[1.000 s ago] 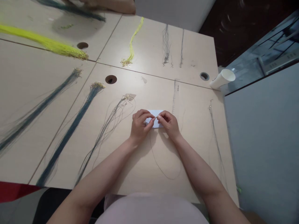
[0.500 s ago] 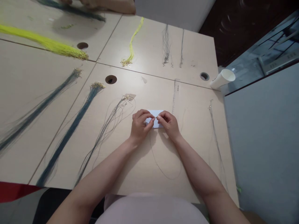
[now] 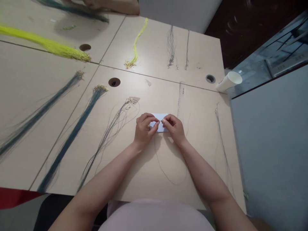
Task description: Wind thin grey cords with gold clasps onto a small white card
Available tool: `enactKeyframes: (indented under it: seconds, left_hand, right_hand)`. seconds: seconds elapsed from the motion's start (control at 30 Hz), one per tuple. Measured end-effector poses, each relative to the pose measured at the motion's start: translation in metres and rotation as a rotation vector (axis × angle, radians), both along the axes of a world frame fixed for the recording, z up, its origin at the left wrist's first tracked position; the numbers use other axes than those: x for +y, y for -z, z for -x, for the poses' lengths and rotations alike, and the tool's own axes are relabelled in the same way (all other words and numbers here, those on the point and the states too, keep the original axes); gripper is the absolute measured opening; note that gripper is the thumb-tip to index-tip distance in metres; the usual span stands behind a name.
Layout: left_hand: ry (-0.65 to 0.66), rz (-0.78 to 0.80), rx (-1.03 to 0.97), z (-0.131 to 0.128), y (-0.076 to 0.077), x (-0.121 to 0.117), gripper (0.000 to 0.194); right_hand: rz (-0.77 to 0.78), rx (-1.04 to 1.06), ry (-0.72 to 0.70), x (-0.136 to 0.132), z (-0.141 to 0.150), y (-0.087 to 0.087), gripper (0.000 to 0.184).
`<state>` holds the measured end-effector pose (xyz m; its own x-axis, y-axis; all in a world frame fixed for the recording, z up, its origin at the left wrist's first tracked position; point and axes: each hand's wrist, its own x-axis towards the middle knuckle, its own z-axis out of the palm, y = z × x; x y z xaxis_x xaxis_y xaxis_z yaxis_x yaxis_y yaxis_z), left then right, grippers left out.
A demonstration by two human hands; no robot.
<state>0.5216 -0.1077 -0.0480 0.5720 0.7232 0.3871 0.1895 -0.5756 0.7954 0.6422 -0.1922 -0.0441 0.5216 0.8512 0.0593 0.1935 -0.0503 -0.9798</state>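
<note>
- Left hand point(image 3: 145, 128): thumb and forefinger were closed in a pinch on the thin grey line point(image 3: 166, 177), over the white rectangular card point(image 3: 158, 127).
- Right hand point(image 3: 175, 128): thumb and forefinger were likewise pinched, with the tips near those of the left; the detail between the two hands was too small to tell.
- Thin grey line: it ran down from near the left hand and curved in a loose loop on the pale wooden surface point(image 3: 202, 141) between the forearms.
- Clear straight ruler point(image 3: 181, 99): it lay flat beyond the right hand.
- Left of the hands: a loose bundle of grey strands point(image 3: 103, 141) with gold-coloured hooks on a small tan piece point(image 3: 136, 99), then two dense blue-green strand bundles point(image 3: 72, 133).
- Right: a few thin grey strands point(image 3: 222, 144) beside the forearm; a white cylindrical cup point(image 3: 228, 81) stood tilted in view near the surface's edge.
- Far side: yellow strand bundles point(image 3: 53, 46) and two sparse grey bundles point(image 3: 171, 45); at upper left, another person's hand point(image 3: 93, 4) was at a dark bundle point(image 3: 79, 11).
</note>
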Motion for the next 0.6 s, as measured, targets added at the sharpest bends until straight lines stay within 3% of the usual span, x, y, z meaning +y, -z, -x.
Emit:
enactKeyframes:
  seconds: [0.6]
  left_hand:
    - [-0.006,-0.002,0.001,-0.0002,-0.0007,-0.0001,0.008]
  right_hand:
    - [0.007,-0.003,-0.003,0.0,-0.0005,0.0007,0.017]
